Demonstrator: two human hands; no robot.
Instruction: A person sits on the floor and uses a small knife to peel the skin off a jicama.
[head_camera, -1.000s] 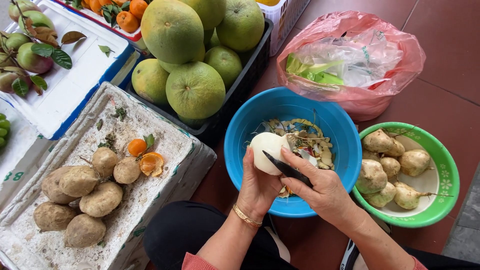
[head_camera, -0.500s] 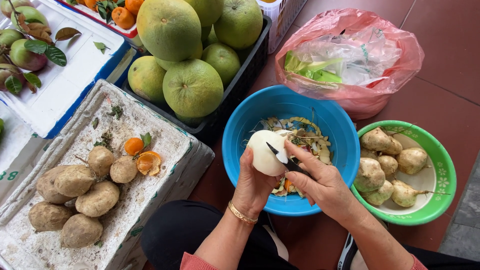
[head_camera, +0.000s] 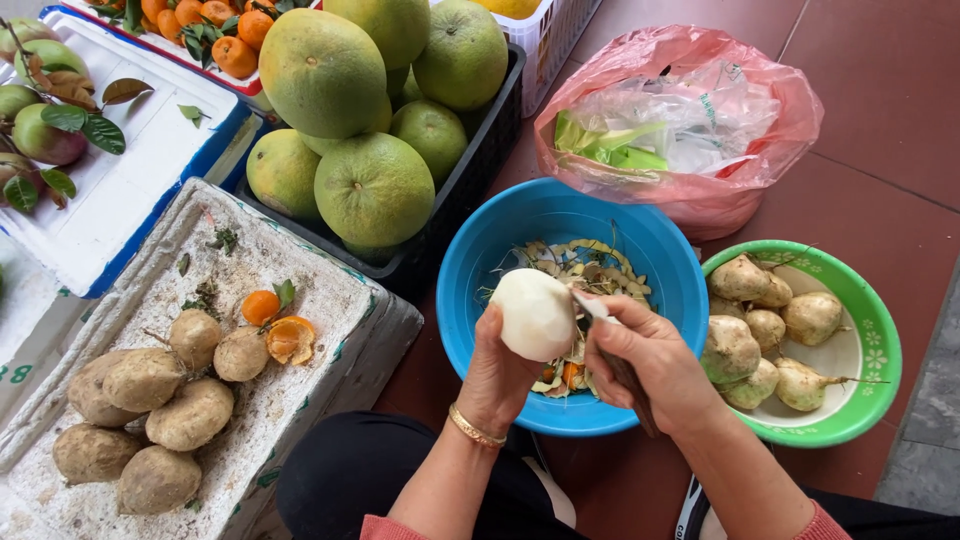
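Gold bangle, pink sleeves

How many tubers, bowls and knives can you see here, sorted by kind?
Brown unpeeled tubers on the foam lid: 7
Pale tubers in the green bowl: 7 showing
Peeled white tuber in the left hand: 1
Knife in the right hand: 1
Bowls, the green one and the blue bowl: 2
Total: 18

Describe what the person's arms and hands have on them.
Both forearms are bare. The left hand has a thin gold bangle at the wrist; the right hand wears nothing visible. Coral-pink sleeve edges show near the bottom of the frame on both arms.
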